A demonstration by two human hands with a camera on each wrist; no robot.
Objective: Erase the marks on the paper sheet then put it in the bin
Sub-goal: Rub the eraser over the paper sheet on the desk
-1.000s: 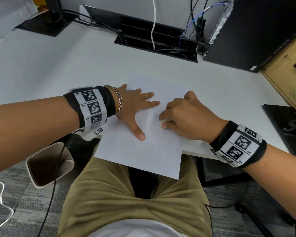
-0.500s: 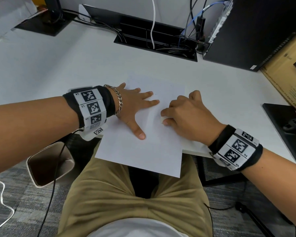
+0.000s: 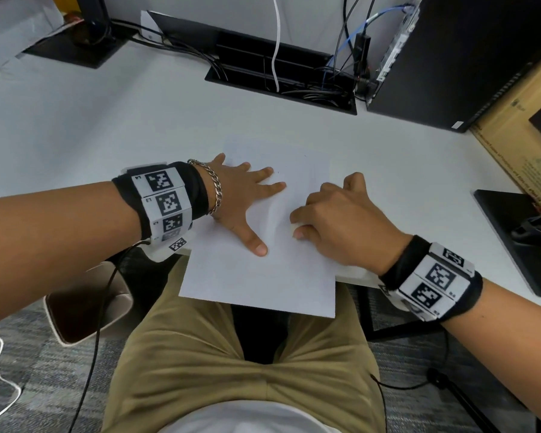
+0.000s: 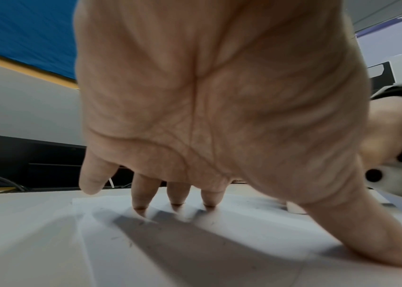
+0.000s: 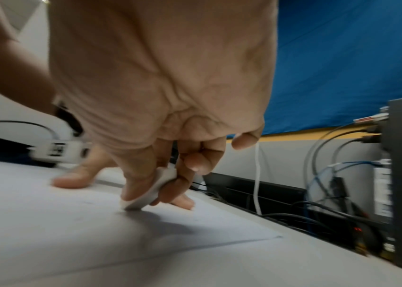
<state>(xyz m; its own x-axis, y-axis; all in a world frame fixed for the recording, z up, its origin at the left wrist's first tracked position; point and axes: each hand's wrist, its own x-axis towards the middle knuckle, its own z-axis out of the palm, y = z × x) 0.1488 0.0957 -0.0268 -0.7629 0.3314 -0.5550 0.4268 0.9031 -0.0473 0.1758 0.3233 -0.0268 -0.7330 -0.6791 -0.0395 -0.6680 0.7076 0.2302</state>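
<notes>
A white paper sheet (image 3: 281,270) lies on the white desk (image 3: 138,126), its near edge hanging over my lap. My left hand (image 3: 247,195) lies flat on the sheet's left part, fingers spread and straight; its fingertips (image 4: 140,205) press the paper (image 4: 195,242). My right hand (image 3: 334,220) pinches a small white eraser (image 5: 145,196) between thumb and fingers, its lower edge touching the paper (image 5: 72,223). In the head view only a sliver of the eraser (image 3: 294,228) shows under the fingers. Faint grey specks lie on the sheet near my left fingers.
A beige bin (image 3: 85,304) stands on the floor at my lower left, under the desk edge. A cable tray (image 3: 281,79) with wires crosses the desk's back. A black computer case (image 3: 466,57) stands back right, a black base (image 3: 519,242) at the right edge.
My right hand with the eraser has shifted slightly right and towards me across the sheet. My left hand stays flat in the same place.
</notes>
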